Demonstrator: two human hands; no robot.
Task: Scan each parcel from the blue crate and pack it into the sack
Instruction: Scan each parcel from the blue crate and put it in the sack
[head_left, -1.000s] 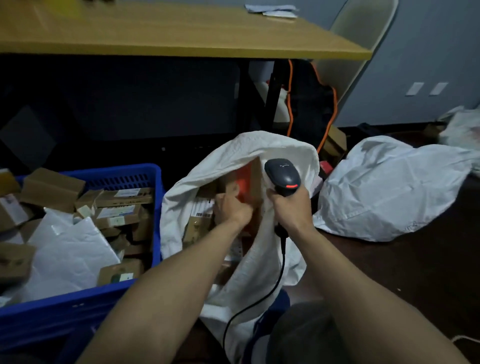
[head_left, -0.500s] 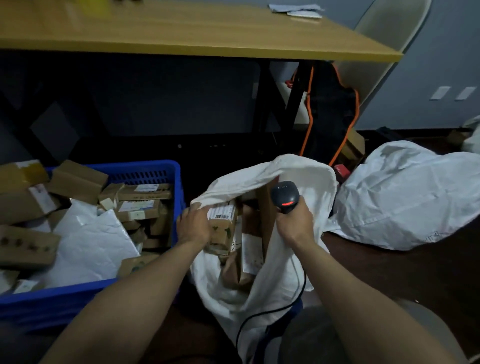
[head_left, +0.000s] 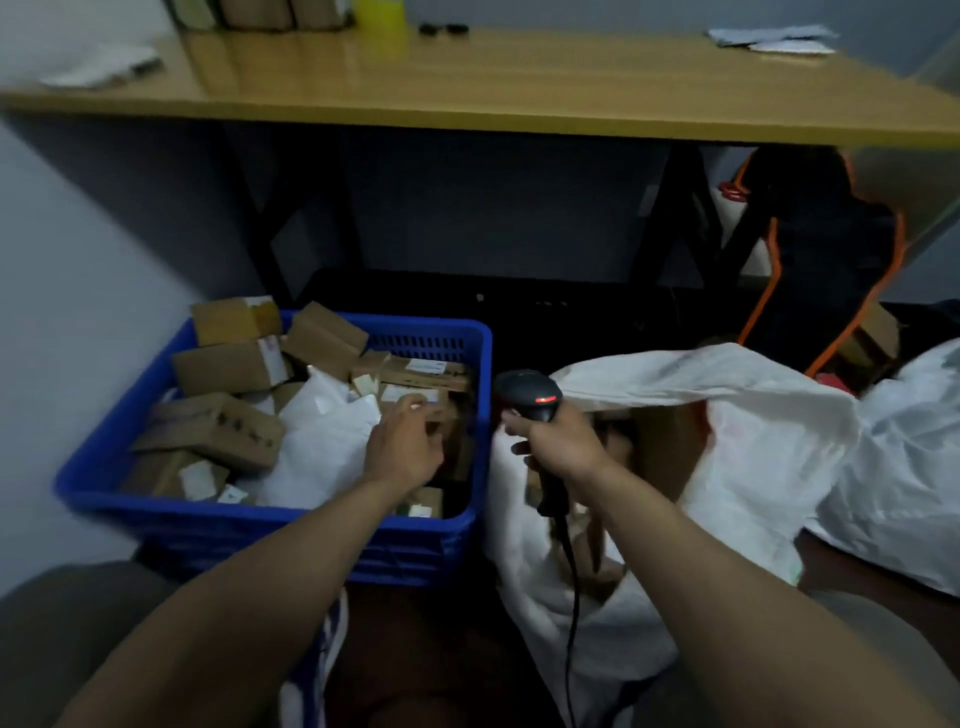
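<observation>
A blue crate (head_left: 124, 426) sits at the left, filled with several brown cardboard parcels (head_left: 223, 426) and a white poly mailer (head_left: 317, 447). My left hand (head_left: 402, 447) reaches into the crate's right side, its fingers over small labelled boxes (head_left: 415, 387); whether it grips one I cannot tell. My right hand (head_left: 558, 441) grips a black barcode scanner (head_left: 527, 395) with a red light, held between the crate and the white sack (head_left: 753, 447). The sack stands open at the right with brown boxes (head_left: 665, 452) inside.
A wooden table (head_left: 519, 83) stretches above, with dark legs behind the crate. A black and orange bag (head_left: 821, 270) stands at the back right. Another full white sack (head_left: 914, 467) lies at the far right. The scanner's cable (head_left: 571, 597) hangs down over the sack.
My left hand left the sack's mouth and moved left into the blue crate. My right hand carried the scanner left, off the sack's rim. The view swung left.
</observation>
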